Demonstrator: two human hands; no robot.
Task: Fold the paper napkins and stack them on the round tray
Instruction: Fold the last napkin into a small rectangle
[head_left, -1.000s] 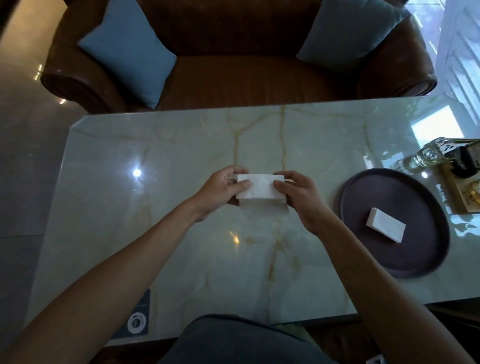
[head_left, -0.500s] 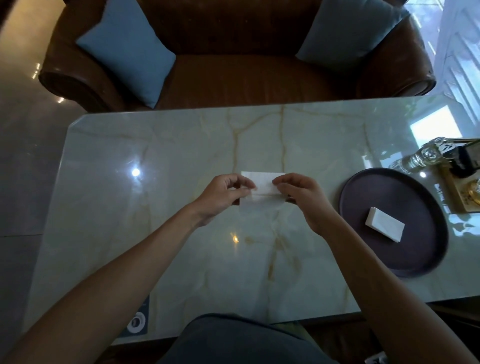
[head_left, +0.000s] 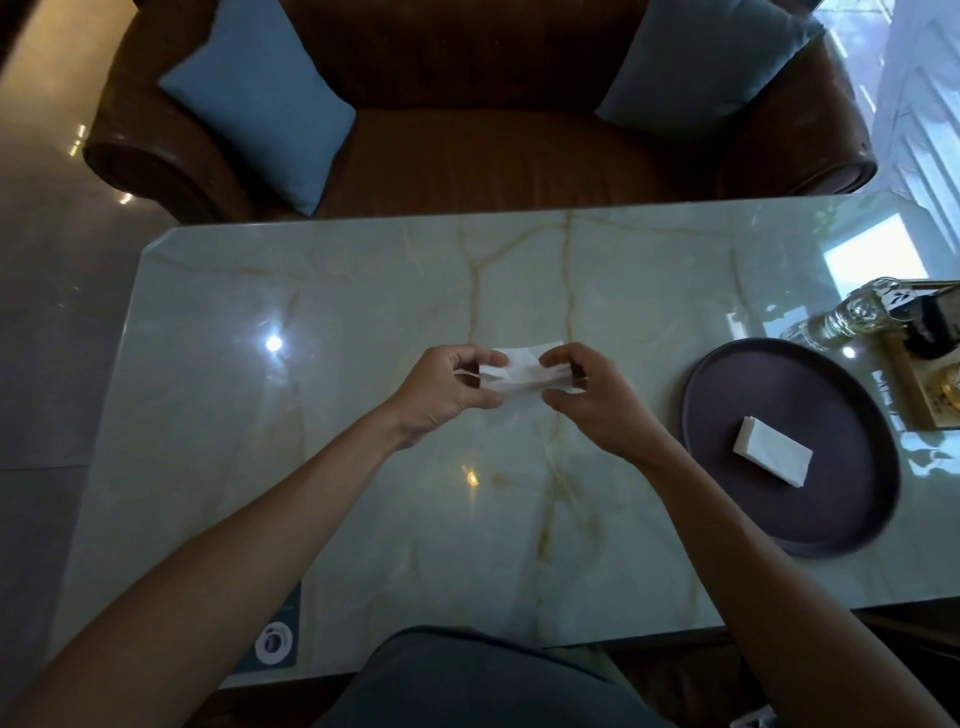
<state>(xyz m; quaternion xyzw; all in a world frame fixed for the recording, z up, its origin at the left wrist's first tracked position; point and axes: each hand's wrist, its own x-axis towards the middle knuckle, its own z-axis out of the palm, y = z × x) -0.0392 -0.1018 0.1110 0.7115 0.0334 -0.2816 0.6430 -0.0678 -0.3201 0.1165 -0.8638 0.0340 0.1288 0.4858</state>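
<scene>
A white paper napkin (head_left: 519, 370) is held just above the middle of the marble table (head_left: 363, 519). My left hand (head_left: 447, 396) pinches its left end and my right hand (head_left: 587, 397) pinches its right end; the napkin is bent between them, its folded layers showing at both ends. To the right lies the dark round tray (head_left: 831, 519), with one folded white napkin (head_left: 772, 457) lying flat on it. Both hands are well left of the tray.
A glass bottle (head_left: 852, 319) lies behind the tray, next to a wooden box with dark items (head_left: 930, 374) at the table's right edge. A brown leather sofa (head_left: 483, 150) with two blue cushions stands beyond the far edge. A round sticker (head_left: 274, 643) marks the near left corner.
The napkin lay as a flat rectangle between my hands; the hands have drawn closer together and the napkin is now bent and narrower. The napkin on the tray has not moved.
</scene>
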